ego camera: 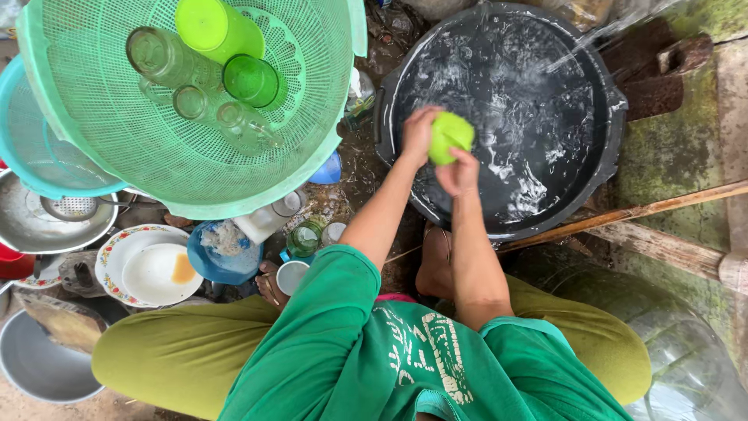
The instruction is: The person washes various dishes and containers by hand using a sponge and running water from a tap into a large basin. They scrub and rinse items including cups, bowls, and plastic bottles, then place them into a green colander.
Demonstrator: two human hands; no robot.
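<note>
Both hands grip one small lime-green plastic cup (450,134) over the round black plastic basin of water (615,125): left hand (419,134) fingers curled around its side, right hand (458,173) pinching its lower rim. Rinsing looks underway; next calls for a firm one-handed hold toward the mint-green mesh plastic basket (101,132) holding clear glasses (167,58).

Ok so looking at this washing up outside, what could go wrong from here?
The green cup is held by both hands, left hand and right hand, over the black tub of water; wet, it could slip and drop in. The glasses lie loose on their sides in the green basket, so a knock might roll and chip them. The white plate sits by the knee on the ground and could be kicked.
</note>
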